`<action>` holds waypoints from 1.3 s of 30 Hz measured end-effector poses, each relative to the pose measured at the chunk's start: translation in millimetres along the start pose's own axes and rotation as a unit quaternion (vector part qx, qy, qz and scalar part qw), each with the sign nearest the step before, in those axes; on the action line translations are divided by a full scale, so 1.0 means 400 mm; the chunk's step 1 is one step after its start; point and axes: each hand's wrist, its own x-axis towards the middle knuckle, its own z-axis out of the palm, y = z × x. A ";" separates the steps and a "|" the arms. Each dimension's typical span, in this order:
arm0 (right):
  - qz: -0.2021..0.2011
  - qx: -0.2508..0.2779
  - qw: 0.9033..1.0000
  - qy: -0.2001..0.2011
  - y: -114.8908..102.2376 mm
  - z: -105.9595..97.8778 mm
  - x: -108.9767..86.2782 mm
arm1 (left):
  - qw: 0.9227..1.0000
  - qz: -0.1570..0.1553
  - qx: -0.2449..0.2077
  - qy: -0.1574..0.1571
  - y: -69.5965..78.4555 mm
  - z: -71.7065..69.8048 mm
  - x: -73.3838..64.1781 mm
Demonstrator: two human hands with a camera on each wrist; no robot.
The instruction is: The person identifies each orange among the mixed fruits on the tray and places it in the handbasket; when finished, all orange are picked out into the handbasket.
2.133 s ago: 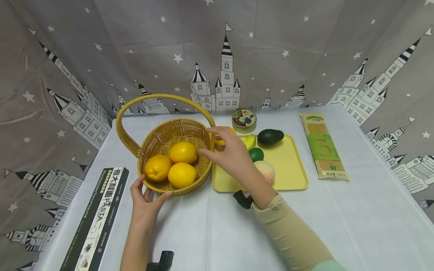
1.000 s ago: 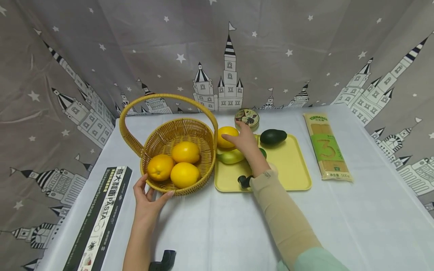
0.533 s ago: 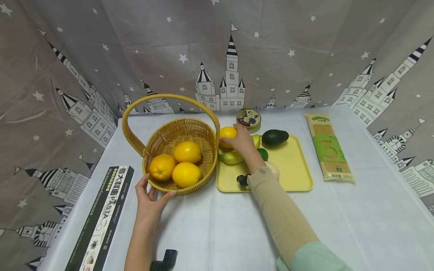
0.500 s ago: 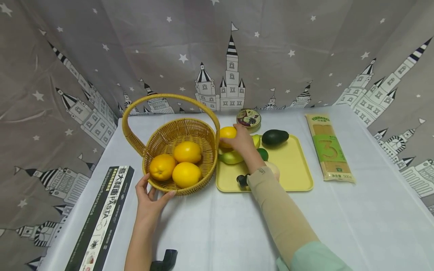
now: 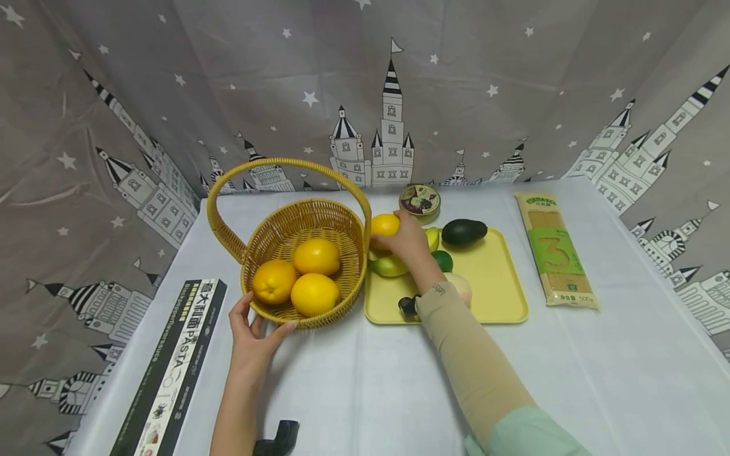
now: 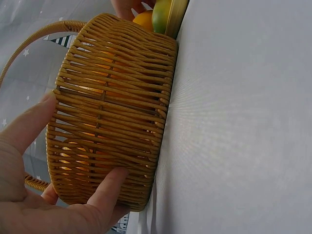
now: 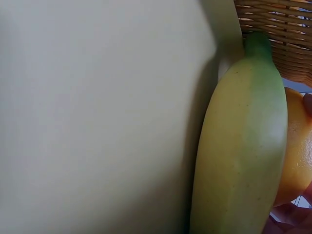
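Observation:
A wicker basket [image 5: 325,216] with a tall hoop handle stands left of centre with three orange-yellow fruits [image 5: 315,294] in it. My left hand [image 5: 251,348] holds its near side; the left wrist view shows thumb and fingers spread around the woven wall [image 6: 112,112]. Beyond the far left corner of the yellow tray [image 5: 496,285], my right hand [image 5: 412,244] grips an orange [image 5: 384,223], with thumb in front and fingers behind. A greenish-yellow banana [image 5: 389,266] lies in front of the orange, partly under the right hand in the head view. In the right wrist view the banana [image 7: 239,151] covers part of the orange.
On the tray are an avocado [image 5: 464,232], a small dark green fruit [image 5: 443,260] and a peach [image 5: 461,288] partly behind the sleeve. A round tin [image 5: 419,200] stands behind. A noodle packet [image 5: 556,250] lies right, a long pasta box [image 5: 171,361] left.
My right hand has moved from the basket's right rim to the orange at the tray's far left and closed around it. The left hand stays on the basket.

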 end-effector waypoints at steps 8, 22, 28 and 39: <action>-0.002 0.016 1.000 0.010 0.001 -0.008 -0.008 | 1.000 0.001 -0.004 -0.002 -0.001 -0.002 0.000; -0.032 0.055 0.997 0.053 -0.028 -0.069 -0.054 | 1.000 -0.001 0.000 -0.002 0.004 -0.002 -0.001; -0.033 0.072 0.995 0.067 -0.049 -0.114 -0.096 | 1.000 -0.001 -0.002 0.000 0.001 -0.001 0.000; -0.053 0.116 0.988 0.089 -0.058 -0.180 -0.190 | 1.000 -0.001 0.002 -0.002 0.001 0.000 -0.001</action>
